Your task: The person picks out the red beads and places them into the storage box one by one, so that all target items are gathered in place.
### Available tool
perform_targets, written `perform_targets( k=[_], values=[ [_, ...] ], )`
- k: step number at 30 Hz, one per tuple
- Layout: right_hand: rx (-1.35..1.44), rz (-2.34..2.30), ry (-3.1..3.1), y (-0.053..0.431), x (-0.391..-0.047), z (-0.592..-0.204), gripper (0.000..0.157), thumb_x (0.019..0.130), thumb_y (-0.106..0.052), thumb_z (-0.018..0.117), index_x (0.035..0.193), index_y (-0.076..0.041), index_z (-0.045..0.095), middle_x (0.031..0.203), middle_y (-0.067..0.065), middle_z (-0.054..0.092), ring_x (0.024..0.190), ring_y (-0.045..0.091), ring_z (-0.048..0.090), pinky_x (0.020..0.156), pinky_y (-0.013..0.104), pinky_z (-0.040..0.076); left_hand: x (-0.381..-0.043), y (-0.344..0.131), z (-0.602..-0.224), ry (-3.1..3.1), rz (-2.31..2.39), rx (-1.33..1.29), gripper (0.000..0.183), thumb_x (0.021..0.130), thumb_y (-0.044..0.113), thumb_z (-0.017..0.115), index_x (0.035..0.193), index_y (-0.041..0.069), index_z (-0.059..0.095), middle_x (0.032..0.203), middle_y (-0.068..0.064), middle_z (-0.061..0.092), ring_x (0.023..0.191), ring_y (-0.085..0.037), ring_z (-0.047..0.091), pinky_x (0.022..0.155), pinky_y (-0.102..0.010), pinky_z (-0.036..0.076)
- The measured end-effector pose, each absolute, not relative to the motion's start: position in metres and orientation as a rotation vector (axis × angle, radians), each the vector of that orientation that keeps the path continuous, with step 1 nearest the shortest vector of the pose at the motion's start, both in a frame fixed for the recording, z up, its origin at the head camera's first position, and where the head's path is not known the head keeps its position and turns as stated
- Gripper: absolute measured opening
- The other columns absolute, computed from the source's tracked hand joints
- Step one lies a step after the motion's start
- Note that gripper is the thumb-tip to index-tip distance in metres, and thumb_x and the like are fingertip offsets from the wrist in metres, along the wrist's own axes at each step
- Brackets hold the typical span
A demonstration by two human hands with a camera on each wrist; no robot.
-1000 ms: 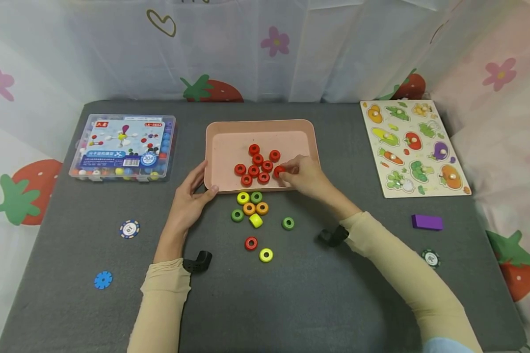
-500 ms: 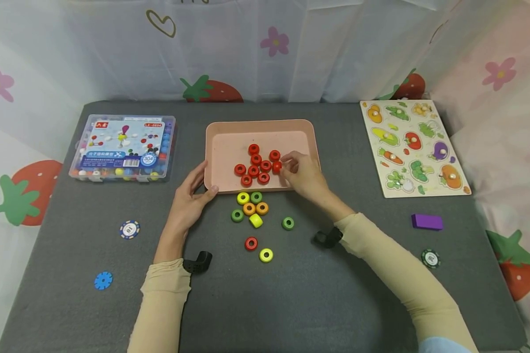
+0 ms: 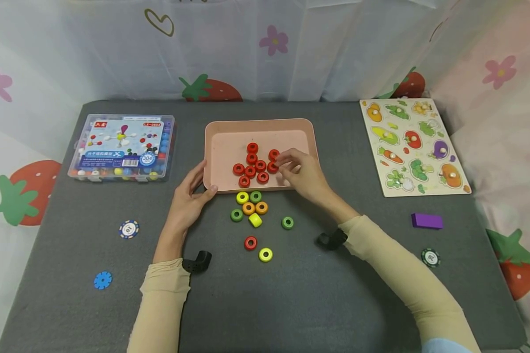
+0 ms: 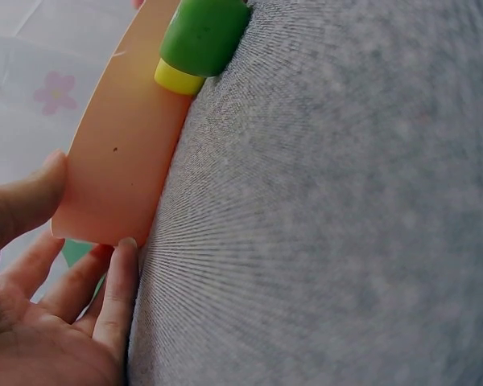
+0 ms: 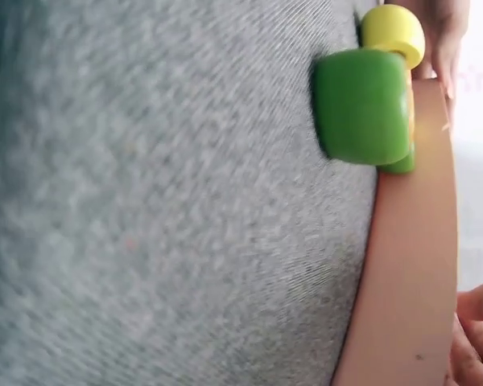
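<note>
Several red beads (image 3: 250,171) lie in a loose cluster inside the shallow pink tray (image 3: 260,127). At the tray's near left corner, my left hand (image 3: 189,203) holds on, with the thumb over the near rim and the fingers along the left side. My right hand (image 3: 306,177) reaches over the near right part of the tray, its fingertips beside the rightmost red beads and nothing visibly pinched. Before the tray on the cloth lie yellow, green and orange beads (image 3: 261,208), plus one red bead (image 3: 250,243). A green bead (image 5: 362,106) looms large in the right wrist view.
A clear plastic box (image 3: 122,147) of coloured balls stands at the left. A vegetable puzzle board (image 3: 417,147) lies at the right, with a purple block (image 3: 427,221) and a dark chip (image 3: 430,258) below it. Two chips, one blue (image 3: 103,280), lie left of my left arm.
The red bead my right hand held has been let go and now lies flat in the cluster. Nearby red beads have shifted slightly left. My left hand stays at the tray corner.
</note>
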State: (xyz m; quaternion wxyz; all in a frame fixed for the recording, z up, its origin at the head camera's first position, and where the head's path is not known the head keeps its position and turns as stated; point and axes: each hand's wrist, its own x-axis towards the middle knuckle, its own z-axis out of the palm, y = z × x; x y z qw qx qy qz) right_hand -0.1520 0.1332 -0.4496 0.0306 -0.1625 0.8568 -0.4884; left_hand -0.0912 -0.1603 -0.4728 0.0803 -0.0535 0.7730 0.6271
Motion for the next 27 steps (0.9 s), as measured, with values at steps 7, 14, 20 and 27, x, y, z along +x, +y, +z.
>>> perform_targets(
  k=[7,14,20,27],
  values=[
    [-0.709,-1.507,2.583,0.129,-0.138,-0.442,0.016,0.089,-0.004,0.073,0.105,-0.003,0.071,0.096,0.005,0.072,0.082,0.016,0.062,0.073,0.036,0.051,-0.090,-0.161,-0.471,2.304,1.873,-0.160,0.071,0.096,0.021,0.069,0.157,0.028,0.034,0.159,-0.004,0.038,0.124,-0.033,0.059,0.104,-0.051,0.043],
    [-0.888,-1.470,2.392,0.119,-0.110,-0.439,0.023,0.084,-0.005,0.079,0.105,-0.006,0.071,0.094,0.002,0.071,0.074,0.013,0.058,0.063,0.030,0.048,-0.090,-0.161,-0.471,2.303,1.873,-0.159,0.070,0.096,0.022,0.069,0.157,0.028,0.034,0.159,-0.003,0.038,0.123,-0.032,0.060,0.104,-0.050,0.043],
    [-1.029,-1.208,2.243,0.108,-0.088,-0.443,0.021,0.085,-0.015,0.081,0.104,-0.009,0.075,0.072,-0.011,0.066,0.056,0.006,0.050,0.055,0.022,0.039,-0.090,-0.161,-0.471,2.302,1.868,-0.170,0.070,0.096,0.023,0.069,0.157,0.029,0.034,0.159,-0.003,0.038,0.124,-0.032,0.059,0.104,-0.049,0.044],
    [-1.105,-0.795,2.321,0.099,-0.073,-0.451,0.026,0.083,-0.034,0.082,0.106,-0.022,0.078,0.055,-0.016,0.051,0.052,-0.002,0.047,0.052,0.021,0.037,-0.091,-0.162,-0.473,2.310,1.866,-0.164,0.070,0.096,0.023,0.069,0.157,0.029,0.035,0.158,-0.003,0.039,0.122,-0.031,0.060,0.099,-0.040,0.047]
  ],
)
